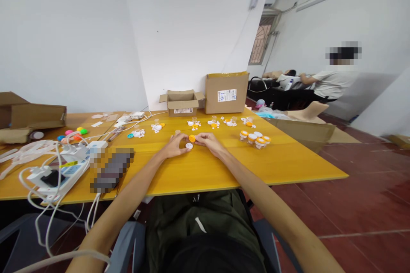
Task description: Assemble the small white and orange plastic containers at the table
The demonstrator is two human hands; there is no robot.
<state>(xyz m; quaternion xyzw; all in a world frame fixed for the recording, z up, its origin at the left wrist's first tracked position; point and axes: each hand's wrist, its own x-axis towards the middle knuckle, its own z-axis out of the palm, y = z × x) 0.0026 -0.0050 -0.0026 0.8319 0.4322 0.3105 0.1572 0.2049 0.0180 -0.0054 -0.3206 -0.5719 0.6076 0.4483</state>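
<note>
My left hand is over the middle of the table, its thumb and fingers closed around a small white round piece. Facing it, my right hand pinches an orange round cap just above the white piece. The two parts are close together; whether they touch is too small to tell. A clear cup stands behind my left fingers, partly hidden by them. Beyond the hands lie small piles of white parts and orange parts. Several jars with orange-and-white lids stand to the right.
An open cardboard box and a taller closed carton stand at the back. On the left are a power strip with tangled cables, a phone and coloured balls. A person sits at the far right.
</note>
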